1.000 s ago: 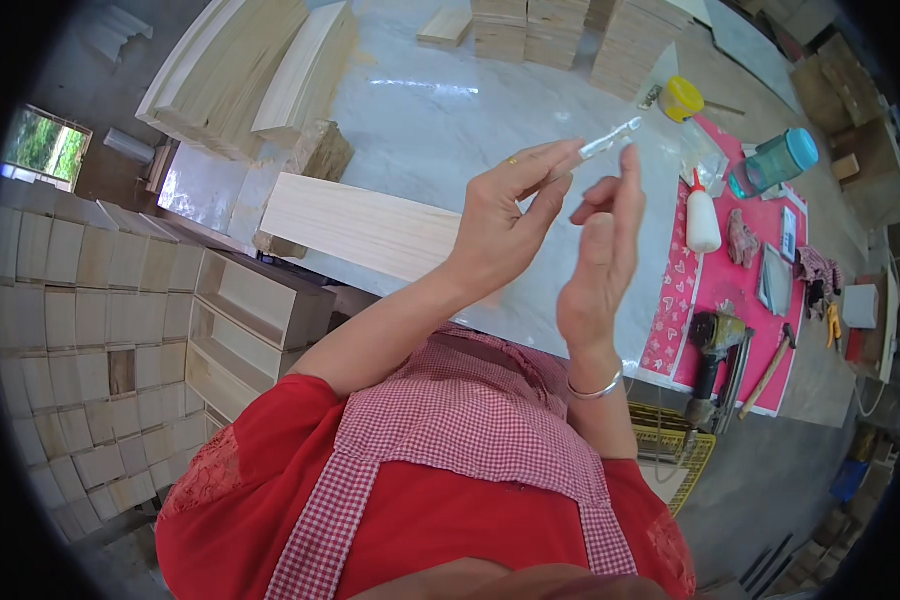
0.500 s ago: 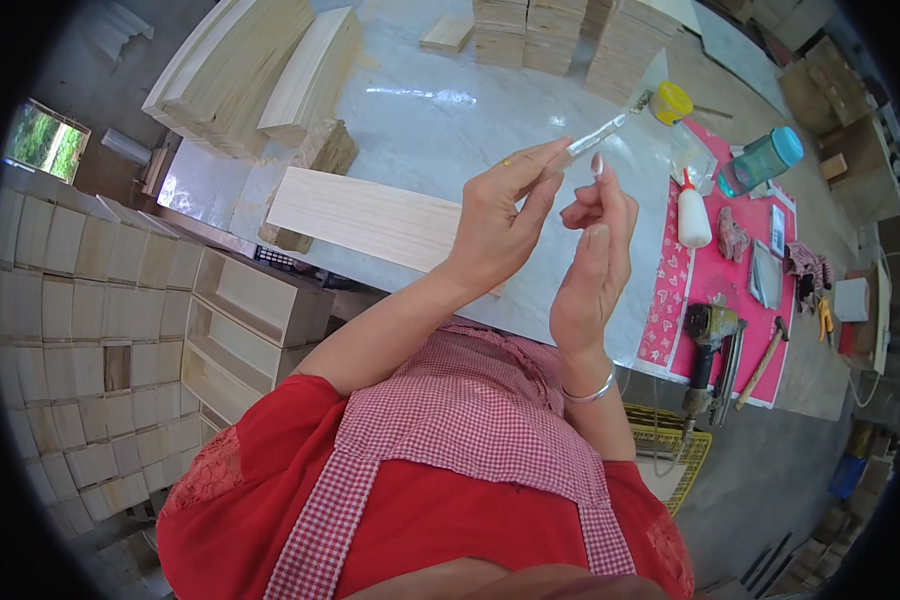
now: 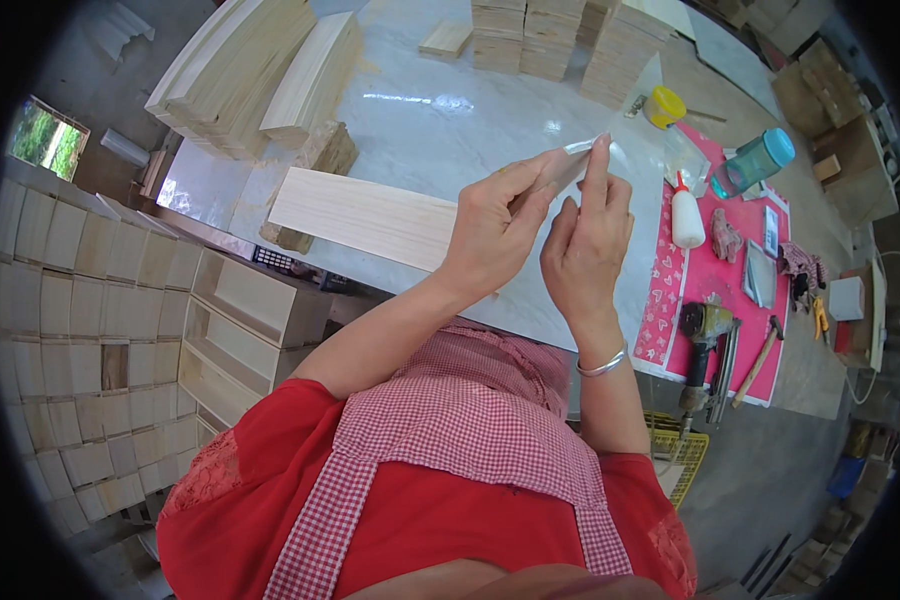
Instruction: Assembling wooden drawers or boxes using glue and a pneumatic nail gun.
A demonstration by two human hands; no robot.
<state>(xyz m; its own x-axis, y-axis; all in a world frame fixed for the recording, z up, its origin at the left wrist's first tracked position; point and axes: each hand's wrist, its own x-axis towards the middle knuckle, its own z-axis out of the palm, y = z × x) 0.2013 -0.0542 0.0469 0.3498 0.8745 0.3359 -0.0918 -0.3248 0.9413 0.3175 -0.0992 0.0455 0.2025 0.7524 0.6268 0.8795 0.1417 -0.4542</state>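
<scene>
My left hand is closed on a thin pale piece, probably wood, tilted up in front of me; most of it is hidden behind the fingers. White, shiny stuff coats its upper edge. The index finger of my right hand is stretched up and its tip touches that white edge. The other right fingers are loosely bent, with nothing held in them. A long pale wooden board lies on the table beyond my left forearm, its right end hidden behind my left hand.
Stacked boards stand at the far left, and block stacks at the back. On a pink mat to the right are a white glue bottle, nail gun, hammer and blue bottle. Wooden boxes sit lower left.
My right index fingertip, white at its tip and apart from the piece before, has moved up onto its edge. The piece has tipped lower in my left hand.
</scene>
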